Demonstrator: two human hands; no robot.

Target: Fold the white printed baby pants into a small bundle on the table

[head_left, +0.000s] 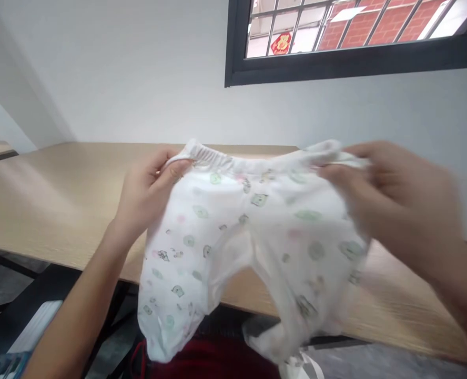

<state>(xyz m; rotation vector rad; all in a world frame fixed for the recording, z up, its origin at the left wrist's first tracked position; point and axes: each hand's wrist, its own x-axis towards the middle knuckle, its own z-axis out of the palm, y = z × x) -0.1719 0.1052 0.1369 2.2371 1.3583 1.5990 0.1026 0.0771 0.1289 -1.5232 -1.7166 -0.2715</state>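
I hold up a small pair of white baby trousers (233, 237) printed with little green and pink figures, above the near edge of a wooden table (52, 195). My left hand (149, 192) pinches the left end of the elastic waistband. At the waistband's right end, my right hand (391, 200) grips the cloth, blurred by motion. The two legs hang down over the table's front edge toward my lap.
A white wall stands behind the table, with a dark-framed barred window (352, 58) at the upper right. Red cloth (202, 360) lies in my lap below the garment. A dark bench or frame (28, 310) sits at the lower left.
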